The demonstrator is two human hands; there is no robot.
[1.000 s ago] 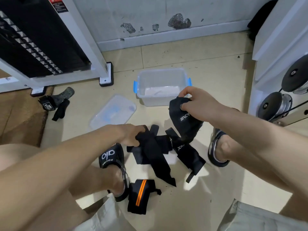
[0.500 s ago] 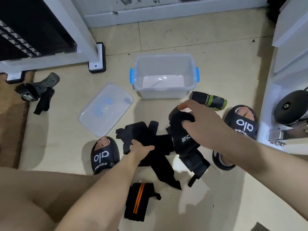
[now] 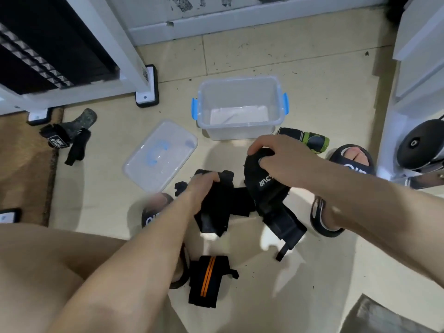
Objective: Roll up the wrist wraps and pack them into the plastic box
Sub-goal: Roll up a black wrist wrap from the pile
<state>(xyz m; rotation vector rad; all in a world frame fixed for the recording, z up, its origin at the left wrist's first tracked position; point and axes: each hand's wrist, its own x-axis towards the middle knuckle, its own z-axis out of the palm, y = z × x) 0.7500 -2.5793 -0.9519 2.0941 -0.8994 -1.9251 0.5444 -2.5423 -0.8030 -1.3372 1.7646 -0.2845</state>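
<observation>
Nearest to the person, an orange-striped wrap (image 3: 207,281) lies flat on the tiled floor (image 3: 312,272) between the knees, already rolled or folded into a compact block and, I judge, waiting its turn for the box. Just beyond it sits the loose black pile of wrist wraps (image 3: 240,205), and both hands work there. The left hand (image 3: 200,188) curls down over a black wrap (image 3: 213,212) and grips its upper end, probably to pin it and pull it clear of the tangle. The right hand (image 3: 276,159) has its fingers and thumb closed round the top of a lettered black wrap (image 3: 264,188), lifting that end while the tail (image 3: 286,234) trails onto the floor; this looks like the start of a roll, with the free length left hanging so it can be wound in. A sandalled foot stands on either side of the pile, which keeps the work within easy reach.

Farther out, the clear lid (image 3: 159,155) lies off to the left, apart from the plastic box (image 3: 240,131), so the opening is free. The box stands open just beyond the right hand and holds no wraps yet, only something pale on its bottom. A green-and-black wrap (image 3: 310,139) lies rolled beside the box's right corner. Well to the left, at the edge of a brown mat (image 3: 21,164), lie two more dark wraps (image 3: 69,135), still to be gathered.
</observation>
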